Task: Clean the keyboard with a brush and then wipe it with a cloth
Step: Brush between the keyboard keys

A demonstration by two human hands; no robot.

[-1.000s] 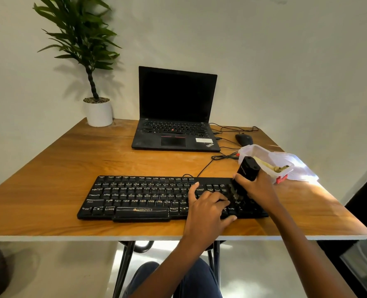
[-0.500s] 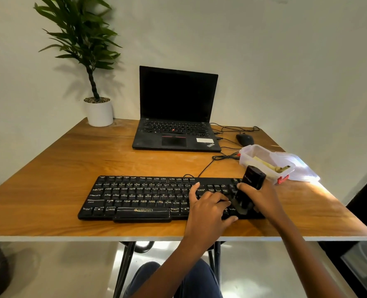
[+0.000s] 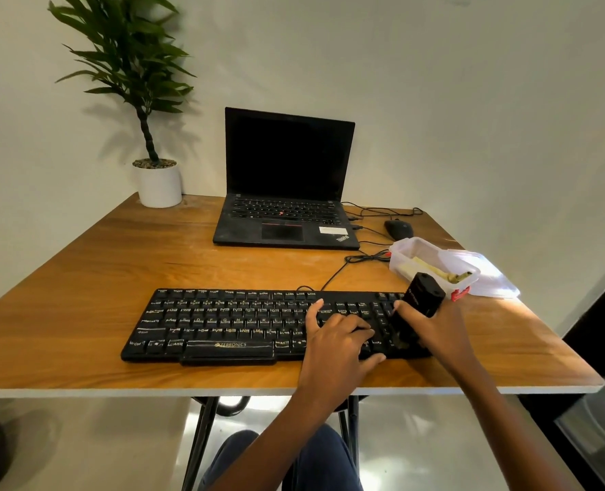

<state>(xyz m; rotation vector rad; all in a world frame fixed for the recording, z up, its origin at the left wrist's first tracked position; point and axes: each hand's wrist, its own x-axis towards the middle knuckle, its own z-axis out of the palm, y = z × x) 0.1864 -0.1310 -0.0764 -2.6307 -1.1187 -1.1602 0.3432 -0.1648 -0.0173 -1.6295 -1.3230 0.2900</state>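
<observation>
The right hand (image 3: 439,331) grips the black brush (image 3: 423,304), bristles down on the right end of the keyboard (image 3: 223,320), whose long axis runs 9 to 3 o'clock, so most keys lie toward 9, past the left hand (image 3: 336,340) resting loose-fingered on them

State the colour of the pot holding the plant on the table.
The pot is plain white; the head view, the only one, shows it clearly.
</observation>
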